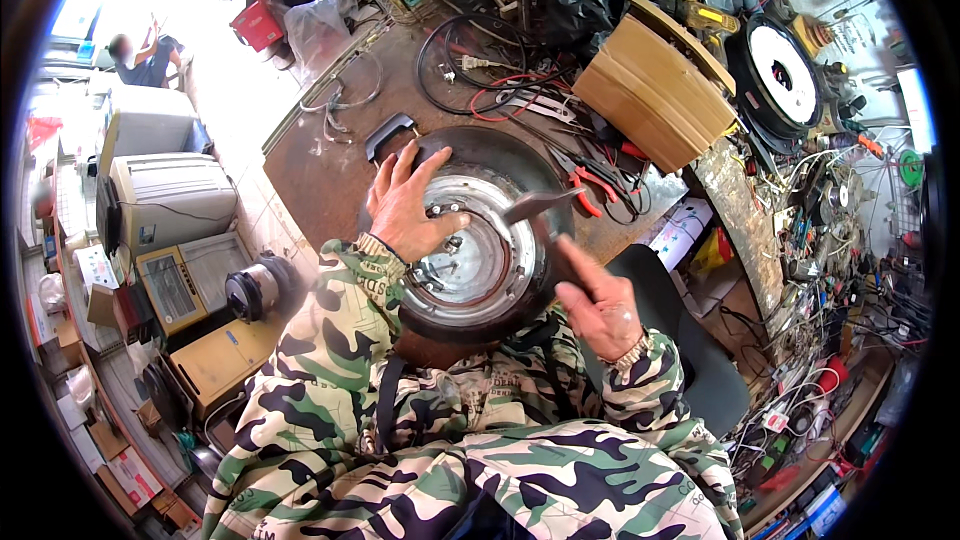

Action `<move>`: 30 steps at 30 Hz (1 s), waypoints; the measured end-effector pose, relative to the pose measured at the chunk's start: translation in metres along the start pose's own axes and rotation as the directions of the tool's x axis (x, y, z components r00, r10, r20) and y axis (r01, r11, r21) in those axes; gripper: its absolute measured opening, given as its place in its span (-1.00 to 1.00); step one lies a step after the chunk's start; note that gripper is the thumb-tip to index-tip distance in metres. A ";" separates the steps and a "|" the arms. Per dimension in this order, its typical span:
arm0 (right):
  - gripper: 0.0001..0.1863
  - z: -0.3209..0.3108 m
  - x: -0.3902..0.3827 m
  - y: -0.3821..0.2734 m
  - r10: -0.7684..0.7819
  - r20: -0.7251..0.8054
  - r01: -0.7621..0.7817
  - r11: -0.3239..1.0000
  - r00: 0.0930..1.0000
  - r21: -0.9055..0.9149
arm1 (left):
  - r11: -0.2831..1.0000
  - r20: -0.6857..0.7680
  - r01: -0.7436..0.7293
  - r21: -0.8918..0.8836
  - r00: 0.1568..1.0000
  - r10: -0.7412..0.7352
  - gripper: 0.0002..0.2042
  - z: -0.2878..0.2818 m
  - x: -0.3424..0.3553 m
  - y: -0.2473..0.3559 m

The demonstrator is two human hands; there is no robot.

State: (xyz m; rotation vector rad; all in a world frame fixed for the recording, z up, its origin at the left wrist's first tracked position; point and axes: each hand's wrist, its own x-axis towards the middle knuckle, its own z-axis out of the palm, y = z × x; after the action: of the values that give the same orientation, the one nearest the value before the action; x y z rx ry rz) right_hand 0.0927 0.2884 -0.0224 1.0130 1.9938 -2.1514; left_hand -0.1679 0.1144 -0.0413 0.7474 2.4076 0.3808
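Note:
On the brown workbench in front of me lies a wheel (480,307) with a dark rubber tyre and a bare silver metal hub part in its middle. Several bolts or studs stick up around the hub. My left hand (405,208) rests on the wheel's left side, fingers spread over the tyre and thumb reaching across the metal. In my right hand (603,308) is a hammer (540,204), gripped by its handle. The hammer's head hangs over the right part of the hub; the picture does not show whether it touches. Red-handled pliers (588,180) lie just beyond it.
A cardboard box (655,90) sits at the bench's back right, beside loose cables (470,65). Tangled wires and tools crowd the right. A black chair (690,360) stands by my right arm. Old appliances (170,200) line the left, where another person (150,55) sits far off.

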 end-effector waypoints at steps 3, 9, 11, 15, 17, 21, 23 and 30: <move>-0.40 0.004 0.002 0.005 -0.159 0.051 0.166 0.973 0.986 -0.159 | 1.000 -0.010 -0.007 -0.002 1.000 0.007 -0.02 0.000 0.002 0.005; -0.41 0.005 0.010 -0.004 -0.268 -0.051 0.255 0.950 0.962 -0.182 | 1.000 -0.037 -0.024 -0.006 0.999 0.024 -0.01 -0.001 0.000 0.002; -0.41 0.006 0.018 -0.007 -0.350 -0.036 0.331 0.910 0.936 -0.249 | 1.000 -0.028 -0.018 -0.005 0.999 0.018 -0.02 0.002 0.000 0.000; -0.42 0.005 0.023 -0.019 -0.290 0.130 0.316 0.903 0.948 -0.292 | 1.000 -0.021 0.004 -0.018 1.000 -0.004 -0.02 0.000 -0.001 0.006; -0.42 0.006 0.027 -0.022 -0.297 0.168 0.335 0.896 0.940 -0.291 | 1.000 -0.022 0.008 -0.023 1.000 -0.009 -0.02 -0.001 -0.001 0.005; -0.43 0.001 0.038 -0.031 -0.222 0.247 0.291 0.910 0.943 -0.294 | 0.999 -0.027 0.000 -0.032 1.000 -0.001 -0.03 0.000 -0.001 0.002; -0.44 0.005 0.035 -0.037 -0.196 0.129 0.222 0.947 0.972 -0.233 | 0.999 -0.028 -0.001 -0.037 1.000 0.000 -0.02 0.001 0.000 0.002; -0.42 0.009 0.006 -0.016 -0.048 -0.013 0.046 0.990 0.999 -0.137 | 0.999 -0.033 -0.014 -0.033 0.999 0.013 -0.02 0.001 0.000 0.003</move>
State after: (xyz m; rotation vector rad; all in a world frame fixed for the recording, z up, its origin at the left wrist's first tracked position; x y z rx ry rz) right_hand 0.0771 0.2852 -0.0119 0.9756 2.1590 -2.0018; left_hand -0.1666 0.1168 -0.0409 0.7489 2.4212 0.4410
